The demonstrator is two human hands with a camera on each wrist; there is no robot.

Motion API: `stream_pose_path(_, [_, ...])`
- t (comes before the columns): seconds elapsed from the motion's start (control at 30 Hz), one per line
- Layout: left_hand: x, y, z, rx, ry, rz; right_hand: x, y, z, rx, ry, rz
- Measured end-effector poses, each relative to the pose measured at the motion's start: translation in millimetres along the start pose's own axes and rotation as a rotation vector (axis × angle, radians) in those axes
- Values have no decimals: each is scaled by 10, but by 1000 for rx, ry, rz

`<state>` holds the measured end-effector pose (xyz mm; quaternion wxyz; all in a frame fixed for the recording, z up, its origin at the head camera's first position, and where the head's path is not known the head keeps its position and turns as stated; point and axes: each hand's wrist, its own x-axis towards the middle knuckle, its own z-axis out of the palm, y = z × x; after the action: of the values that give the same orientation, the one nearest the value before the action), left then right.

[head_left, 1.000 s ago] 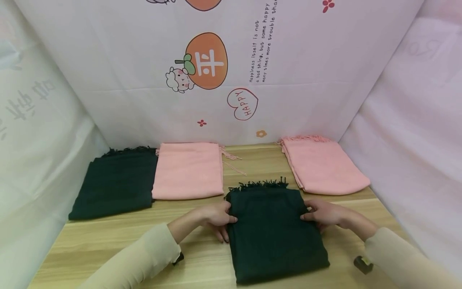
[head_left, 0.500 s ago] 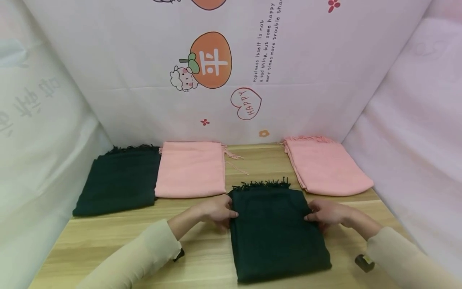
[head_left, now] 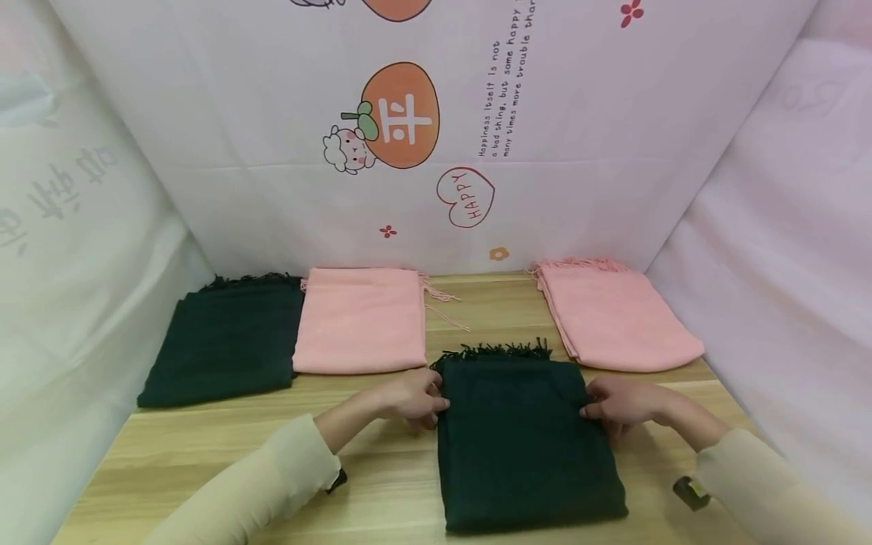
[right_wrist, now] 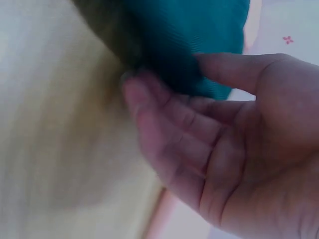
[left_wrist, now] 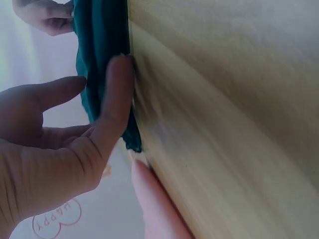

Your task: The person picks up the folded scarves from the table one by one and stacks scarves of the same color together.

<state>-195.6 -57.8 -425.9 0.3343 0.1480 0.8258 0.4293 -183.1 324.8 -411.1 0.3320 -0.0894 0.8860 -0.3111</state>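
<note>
A folded dark green scarf with a fringe along its far edge lies at the front of the table. In the head view my left hand is at its left edge, thumb on top and the other fingers low along the side. Across from it, my right hand pinches the right edge. The right wrist view has that thumb on top of the cloth and the fingertips tucked at its underside. In the left wrist view, one finger lies between the scarf's edge and the tabletop.
Behind, a second dark green scarf and a folded pink scarf lie side by side at the left. Another pink scarf is at the back right. White printed cloth encloses the wooden table on three sides.
My left fingers, spread down beside the scarf earlier, are now drawn in at its edge. The scarf's far right corner and my right hand have shifted slightly right.
</note>
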Motion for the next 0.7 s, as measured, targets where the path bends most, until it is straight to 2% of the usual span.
stream_pose_path(0.13, [-62, -35, -77, 84, 6, 44, -4, -135, -74, -222, 48, -53])
stream_pose_path(0.27, [-107, -62, -155, 256, 59, 135, -15, -324, -155, -453, 141, -108])
stream_pose_path(0.37, [-150, -71, -216, 398, 122, 170, -29, -472, -196, -536, 202, -146])
stream_pose_path(0.43, [-193, -69, -261, 459, 169, 179, -35, -567, -204, -561, 242, -191])
stream_pose_path(0.7, [-369, -117, -429, 585, 417, 181, 10, -859, -142, -694, 483, -348])
